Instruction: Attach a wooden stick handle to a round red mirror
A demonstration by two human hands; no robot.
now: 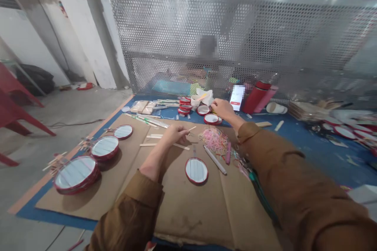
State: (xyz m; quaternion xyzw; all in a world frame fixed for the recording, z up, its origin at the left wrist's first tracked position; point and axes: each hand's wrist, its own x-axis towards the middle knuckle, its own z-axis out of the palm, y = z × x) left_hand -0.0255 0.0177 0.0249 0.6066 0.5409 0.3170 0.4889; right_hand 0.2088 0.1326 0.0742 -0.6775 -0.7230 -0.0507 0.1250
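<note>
My left hand [176, 135] is above the cardboard sheet [182, 215], its fingers pinched on a thin wooden stick [192, 128]. Farther off, my right hand [223, 109] reaches over red-rimmed round pieces [211, 119] with pale shiny faces. Its fingers are curled together beside a white crumpled tissue [206, 96]; what they grip is hidden. Nearer me lies a single red-rimmed round piece [196, 171] with a narrow clear strip at its top. Flat wooden sticks [149, 144] lie beside my left hand. A tangle of coloured rubber bands [215, 139] sits below my right hand.
Stacked red-rimmed round pieces with sticks [77, 172] stand at left. A grey pen [215, 160] and teal-handled tool [262, 196] lie by my right arm. Behind are a lit phone [237, 97], red bottle [256, 97] and perforated metal panel [165, 27]; a person is beyond it.
</note>
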